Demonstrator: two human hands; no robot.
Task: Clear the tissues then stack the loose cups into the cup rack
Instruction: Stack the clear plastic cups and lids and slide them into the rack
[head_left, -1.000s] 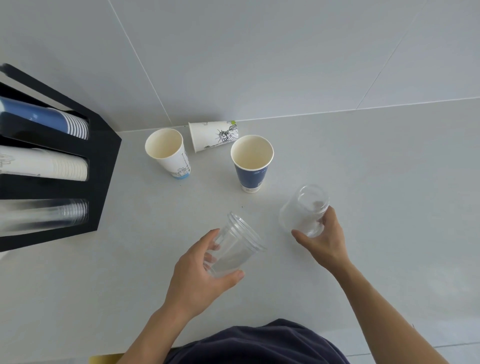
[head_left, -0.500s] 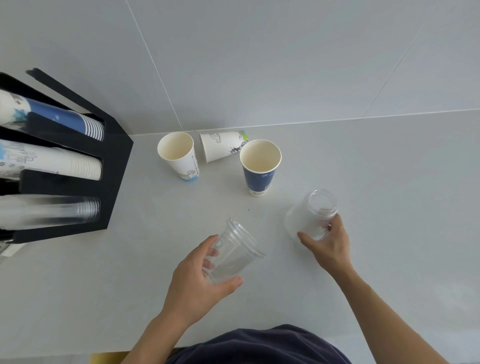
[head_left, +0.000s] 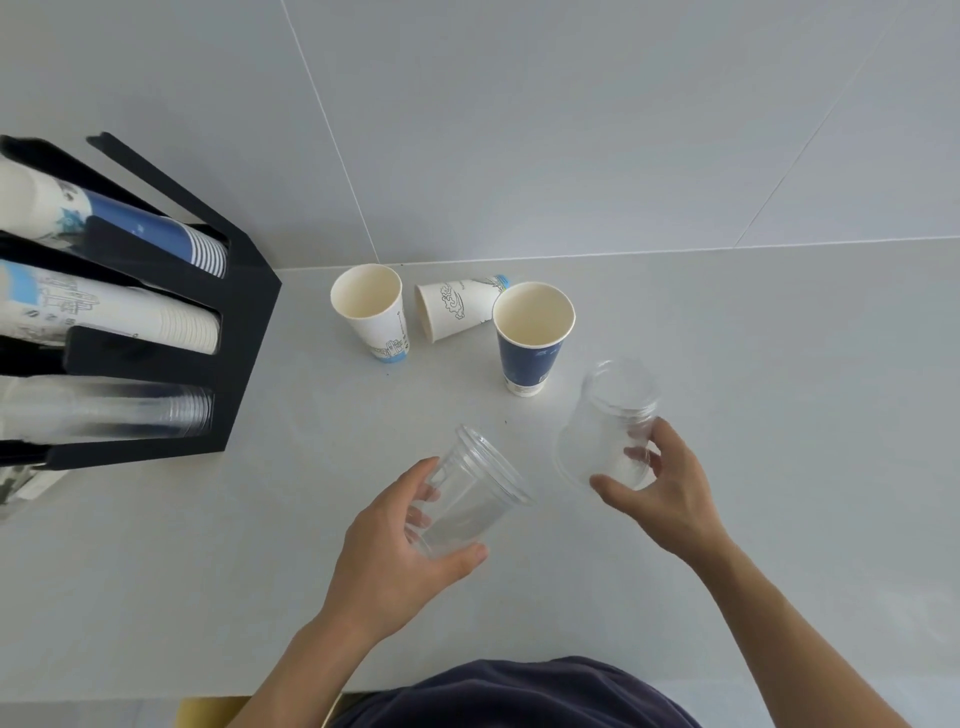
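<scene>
My left hand (head_left: 395, 551) grips a clear plastic cup (head_left: 470, 493), tilted with its rim pointing up and right. My right hand (head_left: 662, 486) holds a second clear plastic cup (head_left: 605, 423) by its rim end, its base pointing away from me. Beyond them on the white counter stand a white paper cup (head_left: 371, 309) and a blue paper cup (head_left: 530, 338), both upright. Another white printed cup (head_left: 457, 306) lies on its side between them. The black cup rack (head_left: 249, 306) stands at the left with three rows of stacked cups: blue, white and clear. No tissues are in view.
The counter (head_left: 753, 364) meets a grey tiled wall (head_left: 519, 130) just behind the paper cups. The counter's near edge runs close to my body at the bottom.
My right hand has lifted its clear cup off the counter and tipped it. The left hand keeps its cup almost unchanged. The view has shifted, so everything sits a little further right.
</scene>
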